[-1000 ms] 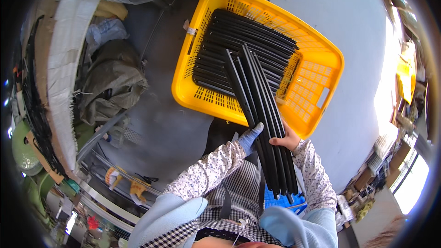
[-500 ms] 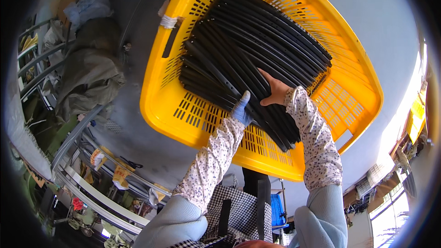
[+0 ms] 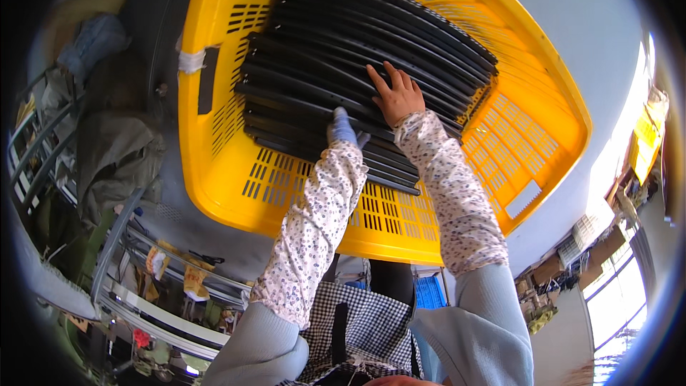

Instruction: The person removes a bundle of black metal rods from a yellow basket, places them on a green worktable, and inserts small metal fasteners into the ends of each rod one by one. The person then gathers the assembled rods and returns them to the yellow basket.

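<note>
Long black slotted strips (image 3: 321, 36) lie stacked side by side in a large yellow plastic basket (image 3: 221, 193). My right hand (image 3: 401, 100) is bare and rests on the strips with its fingers spread. To its left, my left hand (image 3: 344, 131), in a blue-grey glove, touches the strips nearer to me. Its thumb points away from me, apart from the fingers, which are partly hidden. Neither hand is closed round a strip. The strips now lie roughly parallel, slanting down to the right.
White cloth or tape wraps the basket's rim by a dark handle slot (image 3: 208, 80). Metal rails (image 3: 153, 318) stand at the lower left, below a draped grey-green cloth (image 3: 118, 157). A blue crate (image 3: 430, 292) shows beyond my checked apron (image 3: 375, 325). Cluttered goods line the right wall.
The bundle of strips that lay crosswise between my hands now lies down among the others. My right hand has let go and spread its fingers. The basket sits further left in view.
</note>
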Demonstrator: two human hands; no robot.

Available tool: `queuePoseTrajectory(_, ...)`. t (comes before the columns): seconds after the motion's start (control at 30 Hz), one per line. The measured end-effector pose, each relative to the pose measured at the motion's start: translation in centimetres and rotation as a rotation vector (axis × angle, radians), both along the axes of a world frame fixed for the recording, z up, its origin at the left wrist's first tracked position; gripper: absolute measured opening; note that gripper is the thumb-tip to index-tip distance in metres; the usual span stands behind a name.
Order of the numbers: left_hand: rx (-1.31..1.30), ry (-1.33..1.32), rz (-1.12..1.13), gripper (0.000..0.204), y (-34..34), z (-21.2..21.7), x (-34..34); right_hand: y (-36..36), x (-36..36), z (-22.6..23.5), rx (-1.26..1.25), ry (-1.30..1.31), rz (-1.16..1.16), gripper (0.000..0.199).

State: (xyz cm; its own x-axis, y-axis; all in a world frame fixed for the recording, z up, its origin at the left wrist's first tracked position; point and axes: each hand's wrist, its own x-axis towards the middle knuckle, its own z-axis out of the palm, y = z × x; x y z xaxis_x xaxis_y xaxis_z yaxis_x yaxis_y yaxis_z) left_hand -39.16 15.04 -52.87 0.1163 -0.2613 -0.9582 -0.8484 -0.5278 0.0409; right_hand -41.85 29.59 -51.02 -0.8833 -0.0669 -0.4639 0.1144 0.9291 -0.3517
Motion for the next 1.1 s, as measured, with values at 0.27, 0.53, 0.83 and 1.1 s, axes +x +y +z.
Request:
queuePoseTrajectory(0.27,-0.009,0.168,-0.029,0.045,-4.7,2.1,1.2,8.4,4.7,-3.3,0.129,0.487,-0.585,0.056)
queuePoseTrajectory(0.53,0.389,0.378,-0.387,0.039,-9.2,9.0,5.4,28.1,11.9,-13.5,0.022,0.276,-1.487,0.079)
queuePoseTrajectory(0.83,0.405,0.344,-0.294,0.044,-11.6,10.4,9.8,30.6,8.3,-17.3,-0.348,0.068,-1.196,0.063)
queuePoseTrajectory(1.1,0.389,0.319,-0.303,0.045,-9.9,12.8,9.9,25.1,19.3,-11.3,-0.809,-0.255,-1.673,0.076)
